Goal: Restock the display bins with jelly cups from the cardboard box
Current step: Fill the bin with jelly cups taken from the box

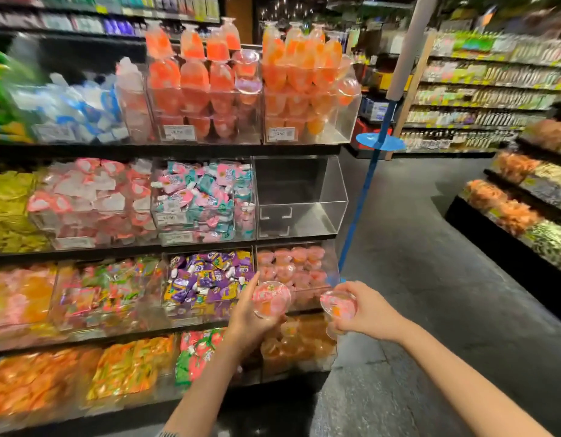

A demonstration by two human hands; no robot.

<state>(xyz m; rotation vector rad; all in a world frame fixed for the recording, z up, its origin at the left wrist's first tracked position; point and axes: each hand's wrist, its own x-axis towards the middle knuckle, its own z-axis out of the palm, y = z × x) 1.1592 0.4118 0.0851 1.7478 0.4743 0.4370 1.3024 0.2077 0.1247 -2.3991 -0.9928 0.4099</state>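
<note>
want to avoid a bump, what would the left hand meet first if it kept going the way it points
Likely the bin of pink jelly cups right ahead of the left hand, which holds a cup; depth is unclear from this one view.

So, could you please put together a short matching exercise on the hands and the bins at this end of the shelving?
Things
1. left hand
2. right hand
3. clear bin on the second shelf
4. bin on the third shelf
States
A. stands with nothing in it
B. grips a pink-lidded jelly cup, lid facing the camera
C. partly filled with pink jelly cups
D. holds a jelly cup nearer the aisle floor
Pairs: 1-B, 2-D, 3-A, 4-C
</note>
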